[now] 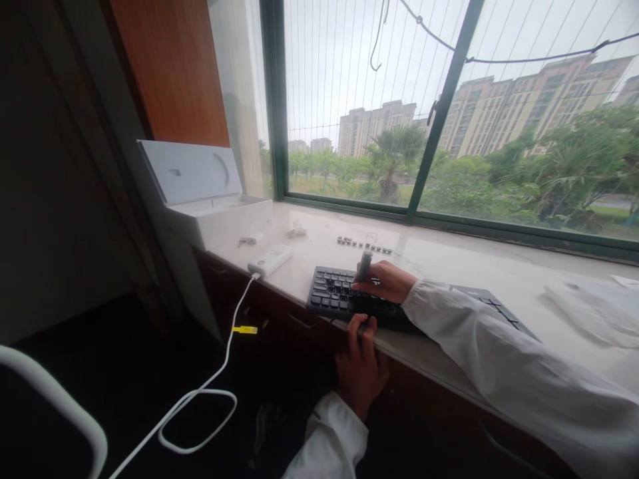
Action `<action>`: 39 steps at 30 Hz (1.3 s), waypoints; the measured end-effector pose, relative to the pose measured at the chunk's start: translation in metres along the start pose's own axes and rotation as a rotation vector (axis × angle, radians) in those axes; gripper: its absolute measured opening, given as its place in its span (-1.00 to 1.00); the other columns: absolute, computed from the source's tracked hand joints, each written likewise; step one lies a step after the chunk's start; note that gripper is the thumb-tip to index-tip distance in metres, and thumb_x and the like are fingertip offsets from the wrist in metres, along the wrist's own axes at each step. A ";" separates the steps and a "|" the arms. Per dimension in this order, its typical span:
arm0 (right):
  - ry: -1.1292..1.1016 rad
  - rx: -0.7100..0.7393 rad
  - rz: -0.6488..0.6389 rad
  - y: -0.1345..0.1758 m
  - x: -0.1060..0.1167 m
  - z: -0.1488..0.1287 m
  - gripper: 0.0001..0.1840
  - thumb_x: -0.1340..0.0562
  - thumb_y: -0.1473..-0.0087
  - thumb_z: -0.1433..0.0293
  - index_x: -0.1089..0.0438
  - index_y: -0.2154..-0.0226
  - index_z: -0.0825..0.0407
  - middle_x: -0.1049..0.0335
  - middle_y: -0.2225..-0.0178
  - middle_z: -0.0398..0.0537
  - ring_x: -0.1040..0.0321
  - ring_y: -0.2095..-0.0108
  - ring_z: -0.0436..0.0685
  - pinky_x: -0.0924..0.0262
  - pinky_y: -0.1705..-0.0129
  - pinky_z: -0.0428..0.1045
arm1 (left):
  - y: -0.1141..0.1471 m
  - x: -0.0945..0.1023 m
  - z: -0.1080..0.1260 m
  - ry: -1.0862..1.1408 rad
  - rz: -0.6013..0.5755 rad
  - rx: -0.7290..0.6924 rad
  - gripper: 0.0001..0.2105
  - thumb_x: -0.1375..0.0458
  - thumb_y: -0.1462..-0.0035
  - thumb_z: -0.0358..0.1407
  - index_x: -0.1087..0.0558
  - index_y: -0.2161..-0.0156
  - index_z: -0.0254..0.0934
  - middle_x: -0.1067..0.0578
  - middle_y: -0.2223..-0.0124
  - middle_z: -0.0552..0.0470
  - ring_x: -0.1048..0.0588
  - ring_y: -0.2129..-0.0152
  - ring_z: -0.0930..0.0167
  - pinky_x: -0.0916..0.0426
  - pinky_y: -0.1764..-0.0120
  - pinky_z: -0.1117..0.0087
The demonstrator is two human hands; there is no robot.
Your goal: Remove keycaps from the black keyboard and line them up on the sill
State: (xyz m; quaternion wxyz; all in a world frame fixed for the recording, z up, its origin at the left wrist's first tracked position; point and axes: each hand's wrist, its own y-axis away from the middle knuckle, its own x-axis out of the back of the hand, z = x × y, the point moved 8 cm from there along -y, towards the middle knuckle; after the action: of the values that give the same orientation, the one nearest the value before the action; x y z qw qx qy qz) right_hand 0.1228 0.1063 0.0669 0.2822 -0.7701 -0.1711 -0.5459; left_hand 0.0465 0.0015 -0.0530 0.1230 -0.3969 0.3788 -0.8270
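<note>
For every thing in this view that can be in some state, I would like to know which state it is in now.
White box: lid raised, open
White device: lying flat, cable plugged in
White cable: hanging, looped
Keyboard: some keycaps missing
Small dark pieces: loose, in rows
Grey tool: held in right hand, slightly tilted

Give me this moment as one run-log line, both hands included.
right hand: holding grey tool over keyboard | left hand: at keyboard's front edge | keycaps: loose on ledge behind keyboard
</note>
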 end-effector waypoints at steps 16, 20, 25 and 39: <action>-0.046 0.036 0.011 0.004 -0.001 -0.004 -0.52 -0.12 -0.14 -0.01 -0.41 0.40 0.07 -0.40 0.49 -0.07 -0.28 0.49 0.03 -0.11 0.39 -0.07 | 0.000 0.000 0.000 -0.004 0.023 -0.002 -0.49 -0.11 -0.04 -0.41 -0.25 -0.14 -0.22 -0.32 -0.14 -0.12 -0.43 0.00 0.31 -0.47 0.34 0.46; -0.027 0.030 0.008 0.003 0.001 -0.004 -0.51 -0.12 -0.13 -0.03 -0.42 0.41 0.07 -0.40 0.51 -0.07 -0.28 0.50 0.04 -0.11 0.40 -0.06 | 0.001 -0.002 0.001 0.004 0.016 -0.009 -0.49 -0.10 -0.04 -0.41 -0.24 -0.15 -0.23 -0.30 -0.16 -0.13 -0.41 -0.02 0.30 -0.47 0.29 0.44; 0.000 0.009 0.009 0.001 0.001 0.001 -0.49 -0.11 -0.13 -0.04 -0.42 0.40 0.07 -0.40 0.51 -0.06 -0.29 0.50 0.04 -0.10 0.40 -0.07 | 0.001 0.002 0.002 0.039 0.040 -0.020 -0.49 -0.08 -0.05 -0.43 -0.23 -0.15 -0.23 -0.31 -0.15 -0.13 -0.41 -0.03 0.31 -0.48 0.25 0.41; 0.027 0.045 -0.017 -0.002 0.002 -0.010 -0.58 -0.15 -0.12 0.03 -0.38 0.43 0.05 -0.37 0.52 -0.06 -0.24 0.51 0.03 -0.10 0.42 -0.07 | 0.000 -0.001 0.000 0.011 0.053 -0.016 -0.49 -0.09 -0.03 -0.42 -0.25 -0.15 -0.24 -0.31 -0.15 -0.14 -0.43 0.00 0.31 -0.47 0.31 0.45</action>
State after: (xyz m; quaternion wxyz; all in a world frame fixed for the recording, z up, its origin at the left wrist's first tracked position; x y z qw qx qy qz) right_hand 0.1155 0.1015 0.0719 0.2971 -0.7547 -0.1861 -0.5546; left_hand 0.0471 0.0019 -0.0531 0.1397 -0.3829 0.3965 -0.8226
